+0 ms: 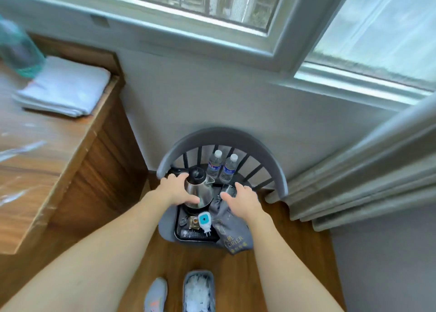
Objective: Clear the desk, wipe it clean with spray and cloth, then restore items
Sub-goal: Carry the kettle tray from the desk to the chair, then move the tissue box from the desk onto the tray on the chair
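- Kettle (198,189) stands upright on the tray (179,226), touching the left hand (175,189), whose spread fingers cup it, not clamped.
- Right hand (240,200) hovers beside it, loosely spread, holding nothing.

We see a grey chair (221,134) on the wooden floor (283,252), its seat carrying a black tray (180,233). Under our left hand (175,191) a steel kettle (200,191) stands on the tray; nearer us lie a white and blue plug (204,222) and a grey pouch (232,233). Beyond both hands stand two water bottles (223,164). Far left, a wooden desk (42,151) bears folded white cloth (63,86).
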